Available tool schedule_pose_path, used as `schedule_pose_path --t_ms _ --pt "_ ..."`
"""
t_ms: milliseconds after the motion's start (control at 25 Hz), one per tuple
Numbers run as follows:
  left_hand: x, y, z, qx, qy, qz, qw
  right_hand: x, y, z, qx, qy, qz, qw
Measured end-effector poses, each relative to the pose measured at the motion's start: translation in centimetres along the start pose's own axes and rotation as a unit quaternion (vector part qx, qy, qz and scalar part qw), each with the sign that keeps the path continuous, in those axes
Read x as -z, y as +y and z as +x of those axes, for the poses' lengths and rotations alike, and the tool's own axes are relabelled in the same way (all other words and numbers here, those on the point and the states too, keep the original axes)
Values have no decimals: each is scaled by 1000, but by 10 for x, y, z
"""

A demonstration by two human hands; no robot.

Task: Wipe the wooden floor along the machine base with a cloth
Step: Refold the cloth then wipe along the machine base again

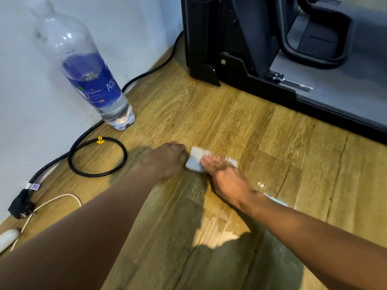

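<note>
A small white cloth (195,159) lies flat on the wooden floor (230,126), in the middle of the view. My right hand (225,176) presses on it with fingers spread over its top. My left hand (167,158) rests on the floor at the cloth's left edge, fingers curled and touching that edge. The black machine base (261,86) runs diagonally from top centre to the right edge, a plank or two beyond the cloth. Wet shiny patches (217,225) show on the boards near my right forearm.
A large plastic water bottle (92,80) with a blue label stands by the white wall on the left. A black cable (98,156) loops on the floor beside my left hand, ending in a plug (21,204). A thin white cord (56,199) lies at lower left.
</note>
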State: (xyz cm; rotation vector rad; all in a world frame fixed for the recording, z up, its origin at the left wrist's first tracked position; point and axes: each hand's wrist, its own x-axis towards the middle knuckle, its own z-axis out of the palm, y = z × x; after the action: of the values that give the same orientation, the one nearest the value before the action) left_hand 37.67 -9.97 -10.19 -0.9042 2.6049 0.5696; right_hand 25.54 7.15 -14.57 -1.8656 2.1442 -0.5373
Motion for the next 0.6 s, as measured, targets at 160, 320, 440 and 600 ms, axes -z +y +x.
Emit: schedule_pose_path --t_ms 160,320,440,600 --pt "-7 17 -13 -62 27 -93 993 42 -4 -28 -72 -76 191 976" --pt "-13 32 -16 -86 -42 -56 994 66 26 -18 -131 -116 101 979" --pt "-10 41 -13 -63 -17 -5 998 57 19 -15 -132 -159 64 976" --pt "-10 44 -18 -91 -15 10 996 62 16 -13 -174 -143 108 968"
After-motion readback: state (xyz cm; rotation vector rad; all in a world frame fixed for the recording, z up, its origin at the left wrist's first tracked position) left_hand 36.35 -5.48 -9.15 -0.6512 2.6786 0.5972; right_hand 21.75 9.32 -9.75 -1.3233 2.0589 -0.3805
